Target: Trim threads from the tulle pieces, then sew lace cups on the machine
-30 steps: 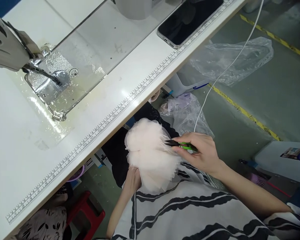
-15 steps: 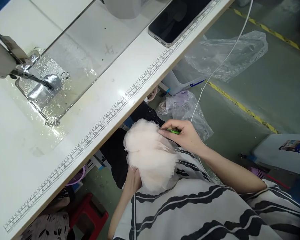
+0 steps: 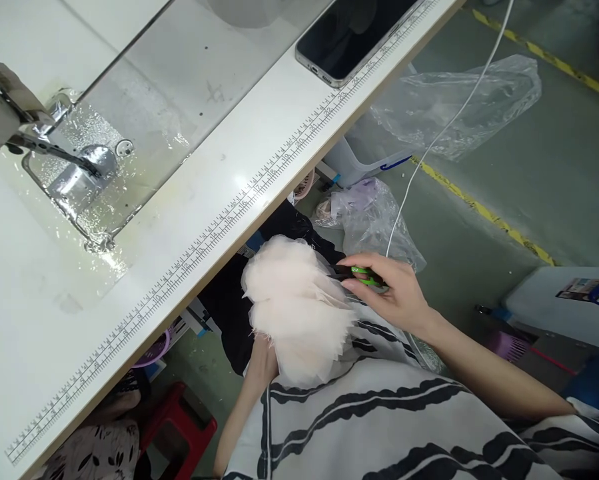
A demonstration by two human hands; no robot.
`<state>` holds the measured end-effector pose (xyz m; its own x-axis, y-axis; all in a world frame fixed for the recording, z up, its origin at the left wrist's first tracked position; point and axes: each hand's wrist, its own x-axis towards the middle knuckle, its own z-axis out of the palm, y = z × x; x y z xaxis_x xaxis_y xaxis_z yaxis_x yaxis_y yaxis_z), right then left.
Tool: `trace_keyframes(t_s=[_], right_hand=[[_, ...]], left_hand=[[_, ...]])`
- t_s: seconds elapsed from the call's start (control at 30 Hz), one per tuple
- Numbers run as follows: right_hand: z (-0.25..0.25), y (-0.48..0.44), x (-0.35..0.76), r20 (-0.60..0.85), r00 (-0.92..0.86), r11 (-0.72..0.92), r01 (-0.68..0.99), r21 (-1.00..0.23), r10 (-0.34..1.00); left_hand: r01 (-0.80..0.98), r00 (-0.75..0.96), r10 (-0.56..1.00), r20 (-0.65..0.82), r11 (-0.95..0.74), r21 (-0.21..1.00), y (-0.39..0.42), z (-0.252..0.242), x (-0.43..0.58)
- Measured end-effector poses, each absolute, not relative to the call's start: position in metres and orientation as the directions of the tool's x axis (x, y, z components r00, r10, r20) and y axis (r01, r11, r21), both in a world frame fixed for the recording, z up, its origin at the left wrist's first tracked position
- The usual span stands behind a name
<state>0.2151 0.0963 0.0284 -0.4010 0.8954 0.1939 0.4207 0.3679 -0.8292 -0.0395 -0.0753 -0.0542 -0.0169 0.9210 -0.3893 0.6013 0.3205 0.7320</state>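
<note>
A fluffy bundle of pale pink tulle (image 3: 294,307) sits in my lap, just below the edge of the sewing table (image 3: 219,200). My left hand (image 3: 262,360) grips the bundle from underneath, its fingers mostly hidden by the fabric. My right hand (image 3: 396,293) is closed on small green-handled thread snips (image 3: 362,275), whose dark blades point at the bundle's right edge. I wear a white shirt with black stripes (image 3: 379,420).
A sewing machine's presser foot and needle plate (image 3: 74,173) are at the upper left. A phone (image 3: 354,33) lies at the table's far edge, beside a printed ruler strip. On the floor: clear plastic bags (image 3: 454,107), a white cable, a red stool (image 3: 179,427), a white box (image 3: 564,300).
My right hand with the snips went up to the top right of the tulle half a second ago and has now come back down and right, blades showing again.
</note>
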Motion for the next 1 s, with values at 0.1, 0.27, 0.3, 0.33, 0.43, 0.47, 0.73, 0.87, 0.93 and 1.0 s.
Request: trace_keyframes(t_s=[0.1, 0.27, 0.3, 0.33, 0.43, 0.47, 0.73, 0.87, 0.93, 1.0], right_hand=[[0.025, 0.097, 0.212, 0.315, -0.407, 0.485, 0.433, -0.760, 0.857], [0.028, 0.098, 0.207, 0.399, -0.401, 0.527, 0.290, -0.799, 0.825], [0.029, 0.098, 0.205, 0.399, -0.392, 0.521, 0.284, -0.805, 0.829], [0.031, 0.099, 0.204, 0.392, -0.382, 0.511, 0.287, -0.810, 0.837], [0.033, 0.102, 0.197, 0.362, -0.380, 0.479, 0.279, -0.832, 0.851], [0.033, 0.104, 0.195, 0.362, -0.390, 0.478, 0.258, -0.840, 0.847], [0.041, 0.124, 0.188, 0.105, -0.294, 0.175, 0.223, -0.959, 0.950], [0.040, 0.126, 0.195, 0.078, -0.140, 0.116, 0.288, -0.950, 0.987], [0.037, 0.122, 0.202, 0.139, -0.183, 0.189, 0.291, -0.938, 0.973], [0.034, 0.116, 0.210, 0.175, -0.304, 0.262, 0.276, -0.925, 0.937]], left_hand=[[0.574, -0.024, 0.897, -0.440, 0.373, 0.729, -0.069, -0.048, -0.037], [0.541, -0.027, 0.867, -0.498, 0.432, 0.722, -0.061, -0.043, -0.036], [0.535, -0.020, 0.859, -0.511, 0.441, 0.720, -0.060, -0.044, -0.037], [0.530, -0.012, 0.852, -0.524, 0.450, 0.719, -0.059, -0.045, -0.039], [0.512, 0.004, 0.832, -0.554, 0.474, 0.716, -0.057, -0.049, -0.044], [0.506, 0.004, 0.829, -0.559, 0.481, 0.716, -0.058, -0.051, -0.046], [0.484, -0.056, 0.840, -0.539, 0.495, 0.722, -0.070, -0.052, -0.041], [0.476, -0.082, 0.834, -0.546, 0.514, 0.713, -0.068, -0.051, -0.040], [0.468, -0.090, 0.824, -0.560, 0.531, 0.707, -0.067, -0.051, -0.040], [0.458, -0.104, 0.818, -0.566, 0.545, 0.702, -0.067, -0.050, -0.040]])
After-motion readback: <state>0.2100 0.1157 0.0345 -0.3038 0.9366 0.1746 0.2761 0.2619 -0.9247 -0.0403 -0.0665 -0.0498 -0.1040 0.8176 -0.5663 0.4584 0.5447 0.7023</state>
